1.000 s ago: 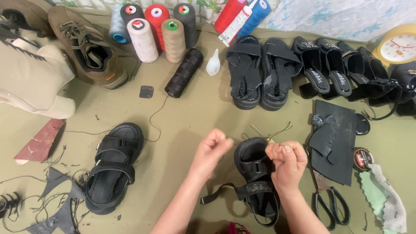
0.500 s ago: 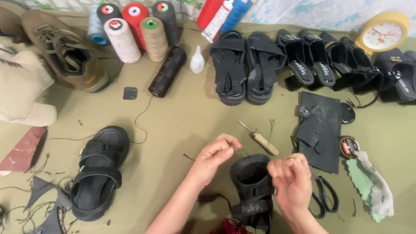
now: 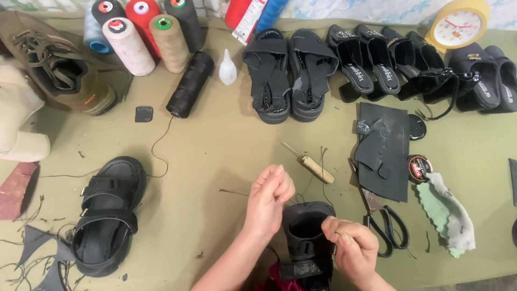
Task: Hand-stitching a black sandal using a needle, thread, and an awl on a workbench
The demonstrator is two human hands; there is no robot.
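Both hands, left hand (image 3: 269, 196) and right hand (image 3: 350, 245), have fingers pinched shut on thin black thread above the black sandal (image 3: 307, 240) just below them, and a hard tug might snap it or tangle it.

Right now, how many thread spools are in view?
6: five upright cones at the top left, blue, black, white, red, tan, dark; one black spool lying beside them.

Hmm, that lists six upright; corrected count follows.

7: six upright cones top left, one black spool lying beside them.

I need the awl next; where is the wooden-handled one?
The awl lies on the table just beyond the hands, above the black sandal, left of the scissors.
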